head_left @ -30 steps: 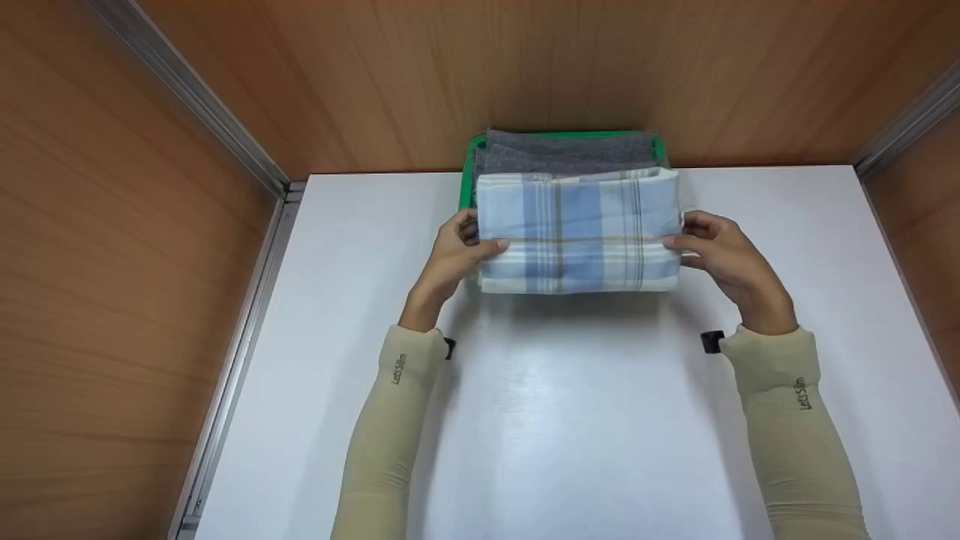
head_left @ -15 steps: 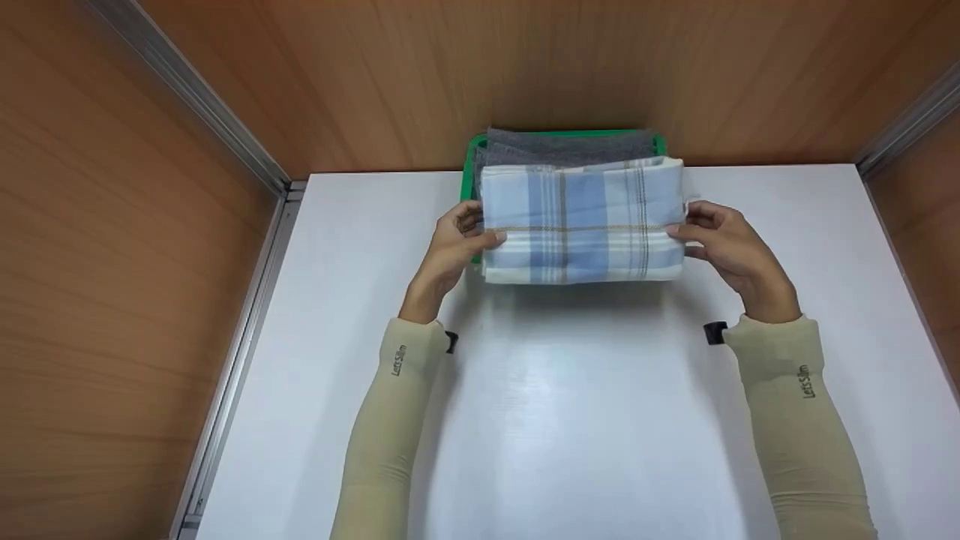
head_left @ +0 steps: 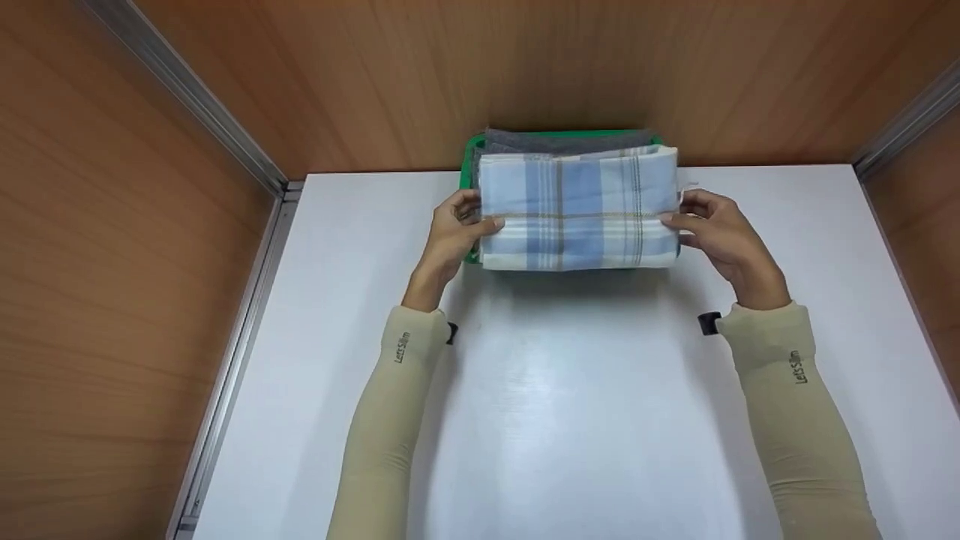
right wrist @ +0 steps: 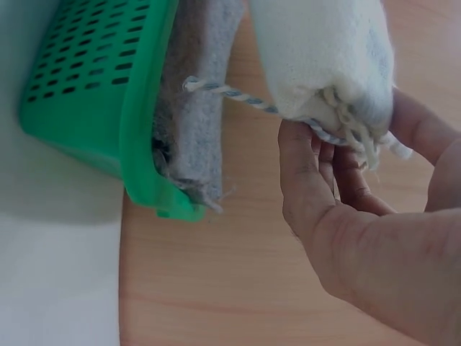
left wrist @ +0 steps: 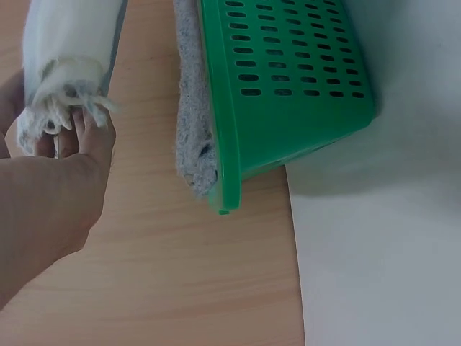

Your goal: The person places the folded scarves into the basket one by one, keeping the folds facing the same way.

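Note:
A folded blue-and-white plaid scarf (head_left: 579,199) spans between my two hands, above the green basket (left wrist: 302,122). My left hand (head_left: 456,229) pinches its left end, thumb on top and fingers below. At the opposite end, my right hand (head_left: 721,229) grips it the same way. White fringe (left wrist: 72,104) hangs out at the left end, and a twisted tassel (right wrist: 230,91) sticks out at the right. Both wrist views show a gap between scarf and basket. Folded grey cloth (head_left: 570,141) lies in the basket, rising over its rim; the scarf hides most of it from the head view.
The basket stands at the back edge of a white table (head_left: 555,405), against a wood-panel wall (head_left: 570,67). More wood panels (head_left: 112,262) with metal framing enclose the left and right sides.
Both hands have carried the scarf away from me, farther back over the basket, so it now covers more of the grey cloth. The grip at both ends is unchanged.

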`<state>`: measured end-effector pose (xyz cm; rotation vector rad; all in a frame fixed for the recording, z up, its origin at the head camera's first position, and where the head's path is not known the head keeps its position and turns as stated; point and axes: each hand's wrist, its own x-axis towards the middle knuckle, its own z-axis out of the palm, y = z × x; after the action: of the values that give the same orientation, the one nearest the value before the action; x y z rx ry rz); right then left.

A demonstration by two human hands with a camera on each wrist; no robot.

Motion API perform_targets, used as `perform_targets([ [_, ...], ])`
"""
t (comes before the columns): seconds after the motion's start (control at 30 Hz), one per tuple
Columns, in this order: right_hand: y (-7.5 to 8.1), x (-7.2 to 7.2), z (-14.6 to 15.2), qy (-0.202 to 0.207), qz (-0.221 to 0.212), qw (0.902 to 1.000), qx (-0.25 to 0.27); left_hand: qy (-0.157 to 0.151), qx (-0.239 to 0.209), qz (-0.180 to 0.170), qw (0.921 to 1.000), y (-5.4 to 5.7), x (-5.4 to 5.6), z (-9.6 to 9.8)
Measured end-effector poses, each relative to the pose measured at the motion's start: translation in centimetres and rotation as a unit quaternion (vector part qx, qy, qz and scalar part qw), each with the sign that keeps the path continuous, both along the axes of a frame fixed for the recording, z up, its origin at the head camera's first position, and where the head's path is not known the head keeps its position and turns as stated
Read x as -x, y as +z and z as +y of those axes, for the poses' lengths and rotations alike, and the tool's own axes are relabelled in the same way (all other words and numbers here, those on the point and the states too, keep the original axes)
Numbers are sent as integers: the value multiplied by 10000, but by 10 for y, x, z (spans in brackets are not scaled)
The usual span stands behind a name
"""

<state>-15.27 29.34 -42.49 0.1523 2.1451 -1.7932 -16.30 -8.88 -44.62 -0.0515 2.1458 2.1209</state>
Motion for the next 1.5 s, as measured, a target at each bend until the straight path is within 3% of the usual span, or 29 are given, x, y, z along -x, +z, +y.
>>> perform_targets([
  [0.5, -7, -1, -5, -134, 283, 9995, -104, 263, -58, 201, 9994, -8, -1, 4],
  [0.77, -10, 7, -7, -167, 153, 9997, -25, 386, -106, 39, 9992, -6, 8, 6],
  [1.0, -16, 12, -11, -178, 230, 9996, 59, 361, -192, 48, 9992, -11, 11, 6],
  [1.27, -12, 10, -14, -221, 202, 9992, -253, 462, -12, 30, 9989, -7, 10, 9],
  [1.5, -8, 6, -16, -236, 328, 9983, -415, 474, 106, -282, 9984, -4, 10, 11],
])
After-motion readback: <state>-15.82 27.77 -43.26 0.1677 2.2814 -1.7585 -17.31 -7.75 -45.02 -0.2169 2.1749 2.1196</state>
